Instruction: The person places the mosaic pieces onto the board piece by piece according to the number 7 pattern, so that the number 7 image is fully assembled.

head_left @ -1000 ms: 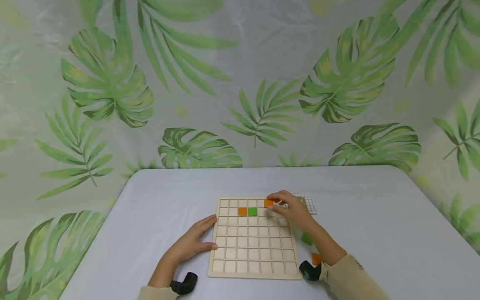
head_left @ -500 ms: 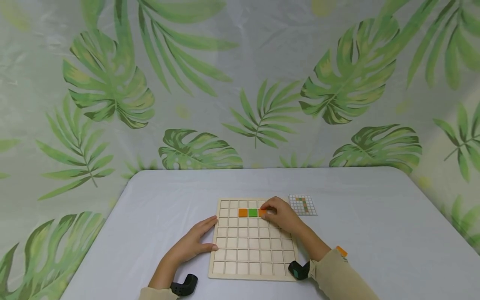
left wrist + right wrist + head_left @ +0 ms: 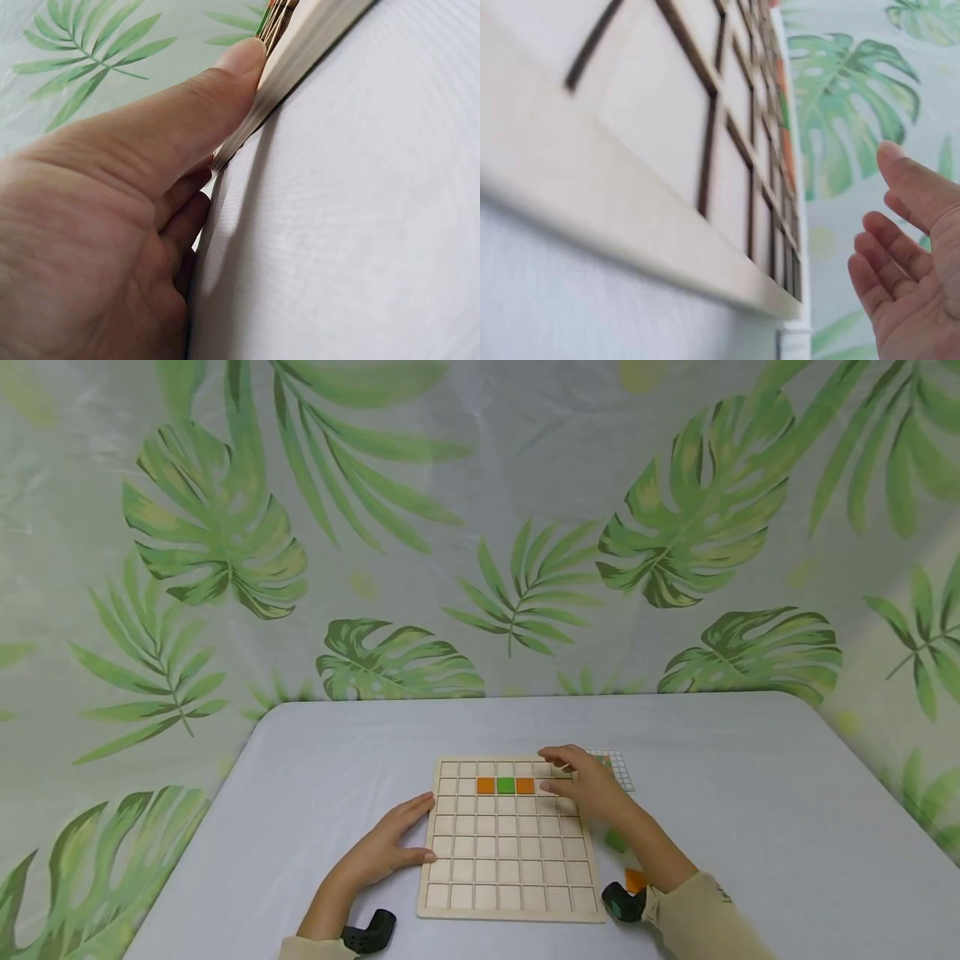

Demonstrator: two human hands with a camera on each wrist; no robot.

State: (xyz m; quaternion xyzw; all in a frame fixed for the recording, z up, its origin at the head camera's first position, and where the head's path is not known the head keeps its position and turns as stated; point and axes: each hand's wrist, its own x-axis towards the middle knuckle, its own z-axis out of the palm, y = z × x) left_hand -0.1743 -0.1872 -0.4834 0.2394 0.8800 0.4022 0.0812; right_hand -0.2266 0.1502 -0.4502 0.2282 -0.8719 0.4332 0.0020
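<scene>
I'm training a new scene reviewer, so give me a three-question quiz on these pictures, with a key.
1. True or false: the right hand holds nothing.
2. Choose: in the row of three on the board, what colour is the middle tile? A: blue; B: green; C: orange.
3. Fill in: in the head view, the left hand touches the board's ____ edge.

Key: 1 true; 2 B; 3 left.

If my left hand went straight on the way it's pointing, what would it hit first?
The wooden grid board, most likely: your left hand points at its left edge, and the thumb appears to touch it, leaving no clear gap.
</scene>
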